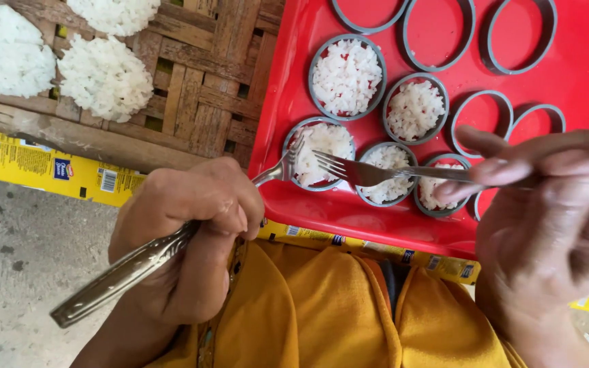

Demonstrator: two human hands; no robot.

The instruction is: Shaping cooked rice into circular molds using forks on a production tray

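My left hand [189,235] grips a metal fork [138,259], its tines resting on the rice in a grey ring mould [318,153] at the near left of a red tray [288,88]. My right hand [547,211] holds a second fork [369,170] flat, tines pointing left over the rice-filled ring [386,174] beside it. Further rings hold white rice [347,75], and several rings at the back and right are empty [438,34].
A woven bamboo mat [192,88] at the left carries round white rice cakes [103,78]. Yellow printed packaging [49,167] lies under the mat and tray. Concrete floor [28,272] shows at lower left; yellow cloth [328,313] covers my lap.
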